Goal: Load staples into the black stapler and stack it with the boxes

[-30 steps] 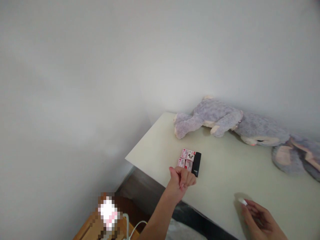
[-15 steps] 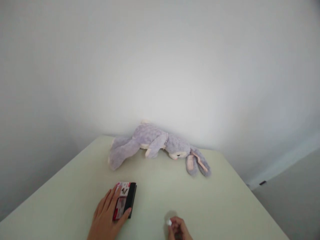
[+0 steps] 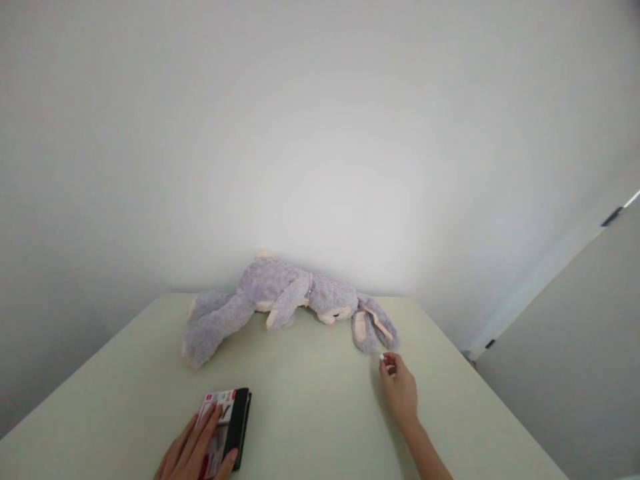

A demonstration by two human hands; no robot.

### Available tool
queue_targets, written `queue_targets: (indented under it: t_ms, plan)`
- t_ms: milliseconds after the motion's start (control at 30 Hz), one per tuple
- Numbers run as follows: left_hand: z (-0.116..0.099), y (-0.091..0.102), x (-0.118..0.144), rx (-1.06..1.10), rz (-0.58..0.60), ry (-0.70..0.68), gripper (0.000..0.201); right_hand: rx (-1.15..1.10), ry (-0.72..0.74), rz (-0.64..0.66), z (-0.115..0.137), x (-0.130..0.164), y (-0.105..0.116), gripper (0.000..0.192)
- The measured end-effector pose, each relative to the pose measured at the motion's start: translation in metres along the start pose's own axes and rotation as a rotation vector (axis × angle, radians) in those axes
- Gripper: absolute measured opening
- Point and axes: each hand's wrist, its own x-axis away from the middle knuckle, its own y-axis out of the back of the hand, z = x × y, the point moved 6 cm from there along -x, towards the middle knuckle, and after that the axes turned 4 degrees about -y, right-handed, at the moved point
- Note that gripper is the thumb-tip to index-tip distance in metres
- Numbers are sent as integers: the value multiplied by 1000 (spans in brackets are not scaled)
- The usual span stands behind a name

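My left hand (image 3: 193,445) lies with outstretched fingers on a small box (image 3: 226,413) with a red and white printed face and a black side band, near the front left of the table. Thumb and fingers of my right hand (image 3: 400,387) are pinched on a small white object (image 3: 383,357), too small to name. That hand is over the right part of the table, just in front of the ears of a plush rabbit (image 3: 273,287). The lilac rabbit lies on its side along the back, with cream paws and a beaded necklace.
The pale green tabletop (image 3: 310,400) narrows toward a white wall (image 3: 320,147) directly behind the rabbit. To the right of the table is a grey panel (image 3: 565,360) with dark hinge-like pieces along its edge.
My right hand has moved forward and right with the small white object, up to the rabbit's ears. My left hand stays on the box. The view has shifted slightly.
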Motion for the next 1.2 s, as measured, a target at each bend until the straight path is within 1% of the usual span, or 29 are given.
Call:
queue_targets:
  t_ms: [100,167,267,333,433,567,767,867,967,1000,1067,1200]
  plan:
    - [2,0,1,41,12,8,83,69,8,29,-1,-28,-14,36]
    - [2,1,2,75,26,13,77,104,7,46,-2,-38,-22,31]
    - [-1,5,2,118,36,-5,66,139,-7,58,-8,-45,-28,28]
    - [-3,7,2,118,37,-1,64,152,-20,54,-14,-49,-29,29]
    - [-2,7,2,98,24,20,68,153,-23,43,-22,-55,-29,30]
    - [-2,6,1,104,5,-5,72,132,4,36,-28,-58,-28,33]
    - [-9,12,0,91,27,24,67,53,26,23,-28,-47,-16,45]
    - [-13,16,-1,106,17,36,65,-7,32,31,-19,-32,-10,49]
    - [-14,18,-2,120,18,45,64,-82,48,76,6,-2,-16,49]
    - [-14,18,-2,120,21,47,64,-111,60,107,18,12,-23,49]
    - [-14,18,-2,115,28,45,62,-177,96,198,48,48,-42,49]
    - [-12,16,-1,88,18,45,61,-298,173,433,114,138,-96,44]
